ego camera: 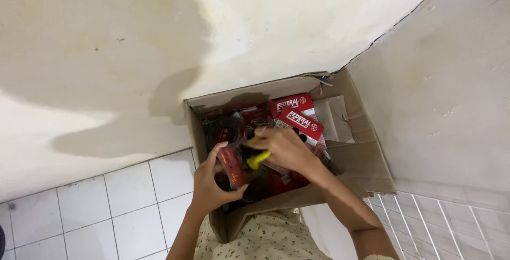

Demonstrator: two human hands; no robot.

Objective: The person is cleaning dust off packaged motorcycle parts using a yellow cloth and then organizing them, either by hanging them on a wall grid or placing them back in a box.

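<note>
An open cardboard box [366, 156] stands in the corner of a room, filled with red and white packages [298, 115] and dark wrapped parts. My left hand [211, 180] grips a small red packaged part [231, 165] over the box's near left side. My right hand [284, 147] reaches in from the right and holds a tool with a yellow and black handle [257, 159] against that package. Both hands hover just above the box's contents.
Cream walls [106, 52] meet at the corner behind the box. White floor tiles [122, 207] lie to the left and lower right. A box flap [372, 177] sticks out on the right. My patterned clothing [265, 238] shows at the bottom.
</note>
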